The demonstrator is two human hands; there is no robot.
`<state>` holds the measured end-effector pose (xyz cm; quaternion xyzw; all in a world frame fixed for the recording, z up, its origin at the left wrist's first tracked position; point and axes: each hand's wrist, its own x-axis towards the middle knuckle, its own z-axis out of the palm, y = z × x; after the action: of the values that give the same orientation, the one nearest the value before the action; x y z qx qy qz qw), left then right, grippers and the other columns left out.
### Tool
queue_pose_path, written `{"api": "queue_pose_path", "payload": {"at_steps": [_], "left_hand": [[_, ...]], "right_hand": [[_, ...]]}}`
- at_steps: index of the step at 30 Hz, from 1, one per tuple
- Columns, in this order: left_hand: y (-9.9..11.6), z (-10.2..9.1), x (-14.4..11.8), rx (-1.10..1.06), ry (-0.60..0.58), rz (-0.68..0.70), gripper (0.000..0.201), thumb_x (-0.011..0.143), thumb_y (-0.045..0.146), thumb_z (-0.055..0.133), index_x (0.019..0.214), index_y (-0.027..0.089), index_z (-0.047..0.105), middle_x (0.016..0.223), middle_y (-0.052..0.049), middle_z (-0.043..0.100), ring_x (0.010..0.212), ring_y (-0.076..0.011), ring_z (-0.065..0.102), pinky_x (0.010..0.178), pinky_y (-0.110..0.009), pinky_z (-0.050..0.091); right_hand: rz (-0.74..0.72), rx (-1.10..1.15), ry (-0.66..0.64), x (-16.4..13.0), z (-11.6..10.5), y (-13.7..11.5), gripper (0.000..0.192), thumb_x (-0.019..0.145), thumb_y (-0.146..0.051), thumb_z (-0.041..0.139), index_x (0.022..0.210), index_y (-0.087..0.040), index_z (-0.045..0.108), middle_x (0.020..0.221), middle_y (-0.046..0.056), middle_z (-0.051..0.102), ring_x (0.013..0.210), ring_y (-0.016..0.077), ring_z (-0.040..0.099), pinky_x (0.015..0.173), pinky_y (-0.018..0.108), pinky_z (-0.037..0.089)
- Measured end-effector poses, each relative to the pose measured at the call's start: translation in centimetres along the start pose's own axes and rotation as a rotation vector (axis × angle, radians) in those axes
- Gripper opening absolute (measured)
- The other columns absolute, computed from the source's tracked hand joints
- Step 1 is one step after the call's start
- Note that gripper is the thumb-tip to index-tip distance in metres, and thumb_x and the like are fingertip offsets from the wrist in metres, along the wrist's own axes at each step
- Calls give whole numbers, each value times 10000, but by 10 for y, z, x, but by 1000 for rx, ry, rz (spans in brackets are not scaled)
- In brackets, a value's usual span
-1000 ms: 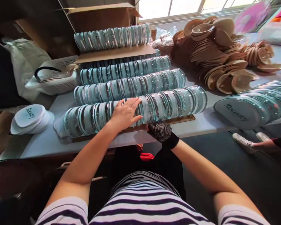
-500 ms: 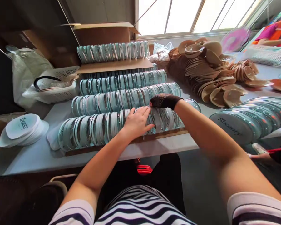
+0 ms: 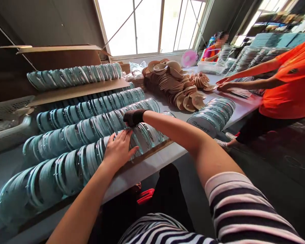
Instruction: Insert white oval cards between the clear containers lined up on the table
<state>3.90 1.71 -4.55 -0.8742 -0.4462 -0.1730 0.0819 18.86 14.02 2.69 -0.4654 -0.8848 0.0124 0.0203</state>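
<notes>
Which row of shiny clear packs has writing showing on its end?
The short row beside the tan pile: dark lettering marks its near end; the longer rows show none.

L. hand [image 3: 117,149] bare, palm down; fingers [image 3: 120,137] extended toward far side, thumb [image 3: 134,151] splayed right. L. forearm [image 3: 82,198] slants in from near left. R. hand [image 3: 132,118], in blk. mesh glove [image 3: 135,117], just beyond L. fingertips; finger pose unclear. R. forearm [image 3: 171,129] runs leftward, elbow bent, striped sleeve [image 3: 240,198] on upper arm.

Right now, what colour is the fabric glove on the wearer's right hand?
The fabric glove is black; it shows best in the head view, the only one.
</notes>
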Motion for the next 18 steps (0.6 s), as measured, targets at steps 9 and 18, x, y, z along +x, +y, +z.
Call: {"api": "queue_pose_path", "payload": {"at_steps": [9,18], "left_hand": [[2,-14,2,-23,-139,-102,685,941,534,497,1498,155,374,1557,-129,428,1438,-267,383,1195,-492,250],[3,-17,-3,-24,-169,-90,689,949,522,495,1515,158,347,1571,-136,403,1454,-268,352,1213,-496,203]], "right_hand": [[-216,157,163,-102,31,0,183,740,-128,543,815,-121,709,786,52,725,724,154,643,676,239,429],[38,2,276,-189,160,-41,287,902,-209,520,1057,-202,762,1083,113,742,847,197,675,686,281,455]]}}
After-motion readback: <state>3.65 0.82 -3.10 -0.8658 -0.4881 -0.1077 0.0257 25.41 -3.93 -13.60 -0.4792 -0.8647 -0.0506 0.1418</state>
